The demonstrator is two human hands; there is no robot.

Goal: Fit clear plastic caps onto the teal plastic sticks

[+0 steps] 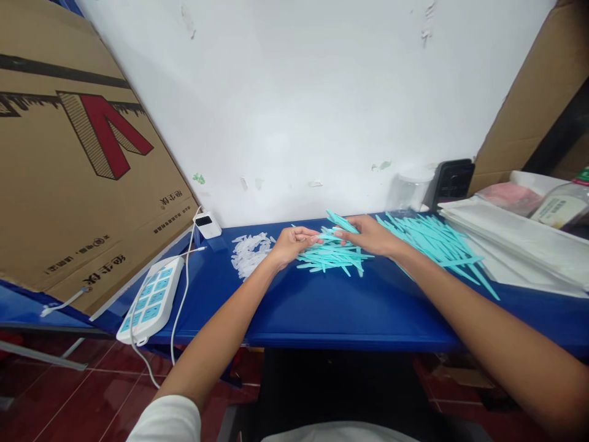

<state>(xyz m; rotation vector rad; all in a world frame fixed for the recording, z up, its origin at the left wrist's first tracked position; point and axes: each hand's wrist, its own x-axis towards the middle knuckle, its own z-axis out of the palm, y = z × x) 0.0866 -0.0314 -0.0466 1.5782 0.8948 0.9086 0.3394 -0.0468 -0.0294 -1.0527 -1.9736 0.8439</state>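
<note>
Above a pile of slim, pointed turquoise sticks (331, 261), my two hands meet. My right hand (370, 234) is closed around several turquoise sticks (341, 221) that point up and to the left. My left hand (292, 245) pinches the left end of another turquoise stick (329, 236), which reaches across to the right fingertips. Whether a small clear piece sits on that end is too small to tell. Just left of my left hand lies a heap of small translucent pieces (251, 253). A larger spread of turquoise sticks (437, 245) lies beyond my right wrist.
The blue table (294, 313) backs onto a white wall (285, 110). At left are a power strip (151, 298) with white cables, a small white device (208, 225) and a large cardboard box (92, 153). White papers (519, 233), a clear jar (414, 187) and a bottle (559, 202) stand right.
</note>
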